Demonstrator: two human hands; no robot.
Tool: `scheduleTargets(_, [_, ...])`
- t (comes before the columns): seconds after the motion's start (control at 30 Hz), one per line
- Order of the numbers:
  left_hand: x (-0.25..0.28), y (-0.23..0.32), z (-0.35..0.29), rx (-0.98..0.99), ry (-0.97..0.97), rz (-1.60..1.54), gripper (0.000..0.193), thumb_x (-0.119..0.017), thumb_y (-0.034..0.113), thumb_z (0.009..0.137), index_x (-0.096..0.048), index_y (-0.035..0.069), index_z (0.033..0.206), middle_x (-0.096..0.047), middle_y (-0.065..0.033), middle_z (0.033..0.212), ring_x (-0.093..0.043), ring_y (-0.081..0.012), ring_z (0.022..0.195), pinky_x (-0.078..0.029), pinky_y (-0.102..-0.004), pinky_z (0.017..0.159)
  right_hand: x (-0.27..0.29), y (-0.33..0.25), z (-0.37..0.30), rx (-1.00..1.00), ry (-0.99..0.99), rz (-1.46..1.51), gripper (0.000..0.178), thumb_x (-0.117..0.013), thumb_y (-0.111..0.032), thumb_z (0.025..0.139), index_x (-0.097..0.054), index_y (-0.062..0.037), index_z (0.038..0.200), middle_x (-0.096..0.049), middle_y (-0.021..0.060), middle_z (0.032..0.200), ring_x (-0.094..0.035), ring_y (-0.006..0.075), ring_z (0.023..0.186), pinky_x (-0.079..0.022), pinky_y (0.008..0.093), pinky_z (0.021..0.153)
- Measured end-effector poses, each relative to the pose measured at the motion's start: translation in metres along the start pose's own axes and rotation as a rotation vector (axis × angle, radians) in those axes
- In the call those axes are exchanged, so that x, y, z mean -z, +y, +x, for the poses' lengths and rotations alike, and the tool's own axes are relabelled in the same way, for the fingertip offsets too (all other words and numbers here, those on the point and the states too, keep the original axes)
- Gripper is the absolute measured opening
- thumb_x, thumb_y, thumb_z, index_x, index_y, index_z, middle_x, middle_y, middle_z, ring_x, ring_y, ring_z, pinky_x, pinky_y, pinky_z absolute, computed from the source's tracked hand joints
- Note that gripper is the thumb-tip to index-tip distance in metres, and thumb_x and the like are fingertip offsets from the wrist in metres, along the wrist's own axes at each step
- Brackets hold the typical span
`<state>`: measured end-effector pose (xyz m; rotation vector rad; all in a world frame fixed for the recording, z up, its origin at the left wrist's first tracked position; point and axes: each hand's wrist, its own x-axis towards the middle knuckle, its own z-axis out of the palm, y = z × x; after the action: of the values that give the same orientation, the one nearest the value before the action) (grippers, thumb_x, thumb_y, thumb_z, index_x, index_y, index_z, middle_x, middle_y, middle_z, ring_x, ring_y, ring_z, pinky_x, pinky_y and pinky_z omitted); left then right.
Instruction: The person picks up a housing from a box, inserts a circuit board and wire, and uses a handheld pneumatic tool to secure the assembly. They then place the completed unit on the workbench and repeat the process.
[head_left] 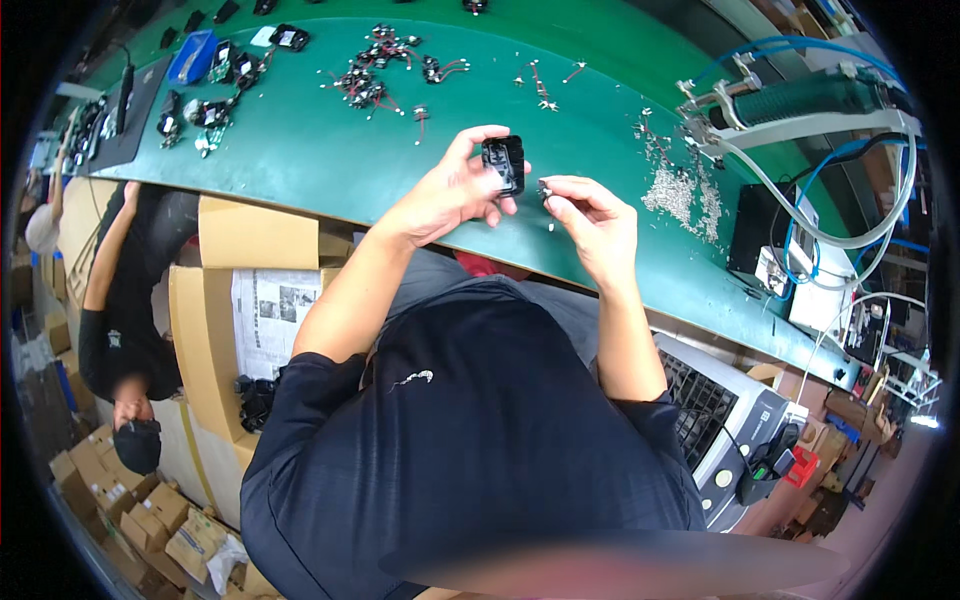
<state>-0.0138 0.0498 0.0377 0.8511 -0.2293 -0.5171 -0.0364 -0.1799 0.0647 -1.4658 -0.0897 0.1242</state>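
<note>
My left hand [455, 190] holds a black plastic housing [504, 164] above the near edge of the green table, its hollow side showing. Close by on the right, my right hand [598, 222] pinches a small dark part [544, 190] between thumb and fingertips. That part is too small to make out, and it is apart from the housing. A tiny white piece [551, 227] shows just below it. Farther back on the table lies a pile of small wired components [372, 75] with red and black leads. One more wired component [421, 113] sits nearer my left hand.
White small pieces [680, 195] lie heaped at the right, beside a tool stand [800, 105] with hoses. At the left are a blue tray [193, 57] and several black assemblies [212, 112]. An open cardboard box [205, 340] stands below the table; another person [130, 330] is beyond it.
</note>
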Motion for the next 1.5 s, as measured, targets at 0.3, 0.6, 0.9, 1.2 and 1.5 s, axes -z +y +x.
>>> scheduleTargets(0.3, [-0.014,-0.011,0.018,0.099,-0.021,0.228,0.085,-0.075,-0.013,0.085,-0.032,0.012,0.154,-0.058,-0.0116,0.125,-0.064,-0.0156,0.104,-0.059,-0.0300,0.083,-0.006,-0.006,0.012,0.737,-0.044,-0.881,0.024,-0.083,-0.005,0.075,-0.074,-0.0049,0.098,-0.074,0.0066,0.104,-0.067,0.0261,0.089,-0.057,0.0381,0.078])
scheduleTargets(0.6, [-0.004,-0.016,0.016,0.074,0.021,0.297,0.081,-0.072,-0.015,0.084,-0.035,0.009,0.152,-0.059,-0.0115,0.127,-0.065,-0.0171,0.109,-0.058,-0.0308,0.091,-0.006,-0.007,0.014,0.693,-0.134,-0.948,0.023,-0.082,-0.006,0.077,-0.075,-0.0049,0.099,-0.073,0.0061,0.103,-0.066,0.0259,0.090,-0.057,0.0366,0.079])
scheduleTargets(0.9, [-0.026,-0.014,0.022,0.017,0.085,0.501,0.079,-0.074,-0.013,0.084,-0.038,0.008,0.151,-0.057,-0.0096,0.134,-0.063,-0.0170,0.114,-0.058,-0.0322,0.094,-0.010,-0.014,0.015,0.591,-0.116,-0.986,0.019,-0.081,-0.007,0.077,-0.076,-0.0055,0.095,-0.068,0.0052,0.107,-0.064,0.0256,0.094,-0.057,0.0380,0.081])
scheduleTargets(1.2, [-0.010,-0.039,0.043,-0.290,0.044,1.150,0.081,-0.088,0.006,0.071,-0.051,0.008,0.143,-0.062,-0.0111,0.130,-0.066,-0.0234,0.112,-0.056,-0.0351,0.091,-0.001,-0.015,0.012,0.336,-0.111,-1.225,0.015,-0.075,-0.007,0.081,-0.077,-0.0070,0.096,-0.059,0.0071,0.100,-0.062,0.0257,0.097,-0.056,0.0413,0.083])
scheduleTargets(1.5, [-0.004,-0.045,0.043,-0.431,0.013,1.353,0.079,-0.092,0.018,0.065,-0.057,0.010,0.135,-0.066,-0.0091,0.121,-0.060,-0.0297,0.115,-0.043,-0.0435,0.101,0.007,-0.008,0.012,0.272,-0.178,-1.179,0.014,-0.075,-0.009,0.081,-0.079,-0.0097,0.095,-0.059,0.0086,0.098,-0.063,0.0276,0.097,-0.055,0.0418,0.084])
